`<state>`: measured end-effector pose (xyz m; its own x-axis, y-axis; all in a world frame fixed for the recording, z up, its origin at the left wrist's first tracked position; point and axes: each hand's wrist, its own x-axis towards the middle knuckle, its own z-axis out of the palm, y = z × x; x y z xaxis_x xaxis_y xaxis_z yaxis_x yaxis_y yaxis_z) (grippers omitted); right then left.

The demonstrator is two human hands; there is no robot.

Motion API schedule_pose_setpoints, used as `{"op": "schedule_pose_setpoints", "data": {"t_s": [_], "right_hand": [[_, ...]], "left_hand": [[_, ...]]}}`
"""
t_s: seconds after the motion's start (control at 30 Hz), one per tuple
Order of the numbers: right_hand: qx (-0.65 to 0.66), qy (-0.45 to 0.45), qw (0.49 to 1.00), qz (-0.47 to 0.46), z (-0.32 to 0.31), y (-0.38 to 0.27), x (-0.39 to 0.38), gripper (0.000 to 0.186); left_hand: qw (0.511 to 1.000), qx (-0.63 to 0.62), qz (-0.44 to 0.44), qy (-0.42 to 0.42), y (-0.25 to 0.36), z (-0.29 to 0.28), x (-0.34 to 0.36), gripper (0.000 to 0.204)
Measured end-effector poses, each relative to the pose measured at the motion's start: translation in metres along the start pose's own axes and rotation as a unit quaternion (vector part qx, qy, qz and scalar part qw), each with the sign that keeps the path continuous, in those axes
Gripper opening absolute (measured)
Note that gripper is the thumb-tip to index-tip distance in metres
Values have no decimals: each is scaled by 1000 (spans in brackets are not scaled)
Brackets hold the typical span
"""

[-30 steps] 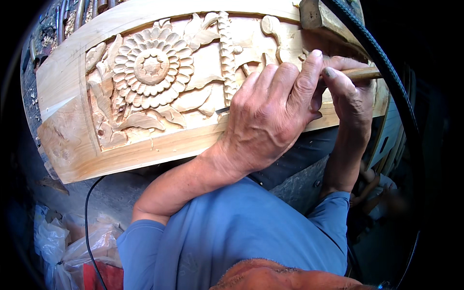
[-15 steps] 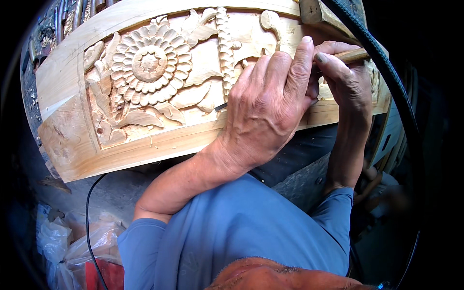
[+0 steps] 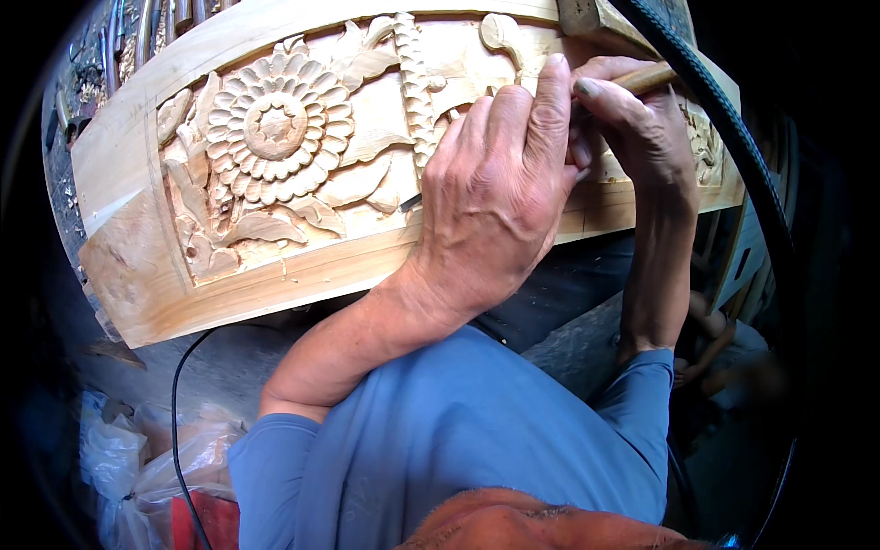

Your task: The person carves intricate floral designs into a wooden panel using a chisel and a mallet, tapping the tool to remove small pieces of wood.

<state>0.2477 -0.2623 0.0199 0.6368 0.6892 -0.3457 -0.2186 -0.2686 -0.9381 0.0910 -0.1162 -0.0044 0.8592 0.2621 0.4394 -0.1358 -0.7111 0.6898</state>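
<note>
A pale wooden panel (image 3: 302, 280), carved in relief with a large round flower (image 3: 275, 128), leaves and a rope-like upright band (image 3: 412, 82), lies before me. My right hand (image 3: 642, 119) is closed around the wooden handle of a carving chisel (image 3: 644, 78) over the panel's right part. Beside it, my left hand (image 3: 495, 188) rests across the carving, fingers together and thumb meeting the right hand at the tool. The chisel's cutting end is hidden behind my hands. A dark metal tip (image 3: 410, 203) shows at the left hand's edge; I cannot tell whether it belongs to the same tool.
Several tools (image 3: 142, 37) lie among wood shavings at the far left. A wooden block (image 3: 579, 16) sits at the panel's far edge. A thick dark cable (image 3: 733, 110) crosses the right side; a thin black cord (image 3: 174, 422) hangs near plastic bags (image 3: 115, 458).
The view has shifted slightly, so panel and hands appear a little farther left. Both hands keep nearly the same place on the panel and the same grip.
</note>
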Motion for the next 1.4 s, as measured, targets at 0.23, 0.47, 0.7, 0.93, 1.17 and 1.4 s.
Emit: {"op": "schedule_pose_setpoints", "data": {"t_s": [0.23, 0.47, 0.7, 0.93, 1.17, 1.4], "right_hand": [[45, -31, 998, -38, 10, -13, -7, 24], [-56, -26, 996, -58, 8, -21, -9, 25], [-67, -22, 996, -62, 10, -27, -8, 23], [-71, -13, 995, -66, 13, -27, -14, 23], [-47, -2, 995, -83, 13, -16, -14, 22], [-28, -8, 995, -94, 11, -8, -13, 20]], "left_hand": [[999, 14, 21, -30, 6, -10, 2, 78], [1000, -17, 15, -18, 6, -11, 1, 83], [1000, -16, 16, 16, 5, -6, 1, 78], [1000, -12, 12, 14, 5, -8, 1, 71], [1000, -7, 12, 14, 4, -6, 0, 70], [999, -46, -8, -15, 5, -9, -1, 80]]}}
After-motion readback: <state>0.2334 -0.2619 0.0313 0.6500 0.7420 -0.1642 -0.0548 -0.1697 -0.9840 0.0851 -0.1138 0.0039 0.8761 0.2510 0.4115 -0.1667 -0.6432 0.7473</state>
